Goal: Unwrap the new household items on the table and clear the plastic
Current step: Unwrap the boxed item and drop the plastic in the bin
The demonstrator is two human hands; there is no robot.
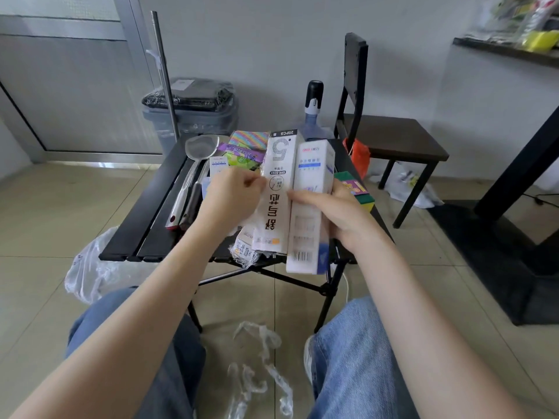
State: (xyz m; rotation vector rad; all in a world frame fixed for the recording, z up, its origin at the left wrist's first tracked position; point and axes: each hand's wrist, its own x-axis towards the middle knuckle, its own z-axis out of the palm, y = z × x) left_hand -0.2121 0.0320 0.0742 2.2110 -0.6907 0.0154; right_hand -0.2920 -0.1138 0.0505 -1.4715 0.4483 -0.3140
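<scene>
Two long white boxes, one printed with a large 5 point(277, 189) and one with blue print point(308, 213), are held together above the black folding table point(157, 207). My right hand point(335, 213) grips the blue-print box from the right side. My left hand point(233, 195) pinches the clear plastic wrap point(246, 249) at the left edge of the box with the 5. Crumpled wrap hangs below the boxes at the table's near edge.
On the table lie a metal strainer and utensils point(193, 179), colourful packets point(242, 152) and a green-yellow sponge pack point(357, 189). Torn plastic point(260, 367) lies on the floor between my knees, a plastic bag point(90, 267) at left. A grey bin point(193, 113) and a chair point(393, 134) stand behind.
</scene>
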